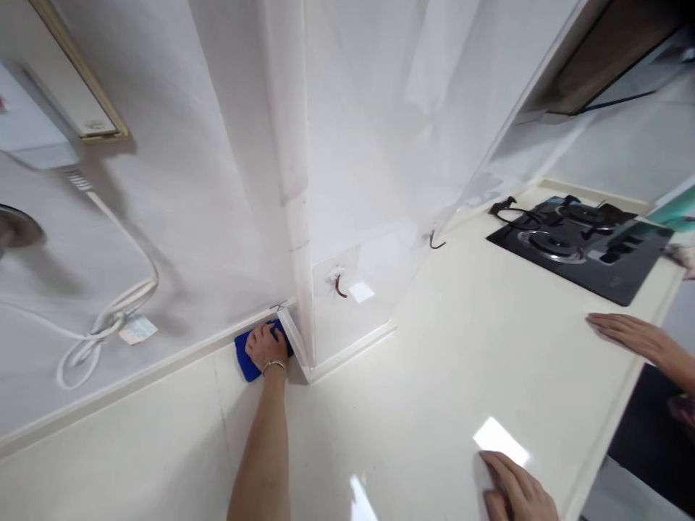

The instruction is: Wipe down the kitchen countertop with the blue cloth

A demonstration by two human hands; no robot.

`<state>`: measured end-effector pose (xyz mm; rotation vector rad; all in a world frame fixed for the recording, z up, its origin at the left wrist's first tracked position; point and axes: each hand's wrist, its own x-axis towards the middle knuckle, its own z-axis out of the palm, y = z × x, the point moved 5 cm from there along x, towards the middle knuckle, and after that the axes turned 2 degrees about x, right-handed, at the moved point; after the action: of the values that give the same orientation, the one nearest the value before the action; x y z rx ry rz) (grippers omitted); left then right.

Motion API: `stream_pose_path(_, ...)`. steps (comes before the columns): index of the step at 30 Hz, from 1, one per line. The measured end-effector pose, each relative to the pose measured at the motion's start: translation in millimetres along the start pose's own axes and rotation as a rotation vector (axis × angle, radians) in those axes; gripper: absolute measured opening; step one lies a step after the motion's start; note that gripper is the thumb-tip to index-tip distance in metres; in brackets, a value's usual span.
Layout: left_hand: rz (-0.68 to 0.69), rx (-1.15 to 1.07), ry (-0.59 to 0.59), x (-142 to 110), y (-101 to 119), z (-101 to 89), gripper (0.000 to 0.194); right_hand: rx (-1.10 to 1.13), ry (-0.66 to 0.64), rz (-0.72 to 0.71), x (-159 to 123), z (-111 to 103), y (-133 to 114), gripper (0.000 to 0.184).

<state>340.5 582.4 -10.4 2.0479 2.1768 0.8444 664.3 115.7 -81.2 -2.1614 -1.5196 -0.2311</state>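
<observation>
My left hand (pixel 266 346), with a thin bracelet at the wrist, presses a folded blue cloth (pixel 245 362) onto the cream countertop (pixel 413 391). The cloth sits in the corner where the back wall meets a projecting white wall section (pixel 355 318). My fingers are bent over it and cover part of it. At the bottom edge, my right hand (pixel 518 488) rests on the countertop beside a bright reflection, fingers extended and holding nothing. Its wrist is out of view.
Another person's hand (pixel 635 339) lies on the counter's right edge. Farther back is a black gas hob (pixel 586 246). Brown hooks (pixel 340 286) stick out from the wall section. At left, a looped white cable (pixel 122 300) with a tag hangs down near the counter.
</observation>
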Motion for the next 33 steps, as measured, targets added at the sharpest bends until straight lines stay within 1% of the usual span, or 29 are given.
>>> stream_pose_path(2,0.026,0.015,-0.020,-2,0,0.6,0.037,0.019,0.007,0.015,3,-2,-4,0.044)
stream_pose_path(4,0.086,0.031,-0.054,-8,0,-1.8,0.040,0.030,0.016,0.037,5,-3,-7,0.043)
stream_pose_path(8,0.204,0.071,-0.124,-31,0,-16.9,0.048,0.067,0.039,0.057,7,-4,-13,0.041)
stream_pose_path(14,0.205,0.141,-0.141,-86,0,-47.5,0.052,0.126,0.112,0.052,9,-6,-18,0.041)
stream_pose_path(16,0.195,0.173,-0.169,-106,-3,-54.0,0.052,0.140,0.133,0.054,10,-8,-19,0.041)
stream_pose_path(19,0.221,0.206,-0.203,-134,-6,-62.5,0.053,0.166,0.158,0.053,11,-12,-21,0.040)
stream_pose_path(23,0.271,0.199,-0.167,-171,-10,-72.9,0.053,0.175,0.170,0.040,13,-15,-24,0.040)
stream_pose_path(25,0.280,0.189,-0.150,-189,-12,-73.5,0.053,0.175,0.173,0.037,14,-16,-25,0.042)
stream_pose_path(28,0.326,0.147,-0.135,-219,-5,-65.9,0.054,0.181,0.191,0.041,16,-18,-27,0.045)
stream_pose_path(30,0.382,0.106,-0.135,-241,8,-56.7,0.054,0.187,0.201,0.047,18,-20,-28,0.046)
stream_pose_path(31,0.414,0.090,-0.147,-252,18,-51.1,0.055,0.189,0.205,0.051,19,-21,-29,0.047)
stream_pose_path(33,0.481,0.077,-0.206,-276,45,-38.5,0.055,0.191,0.209,0.054,20,-22,-30,0.048)
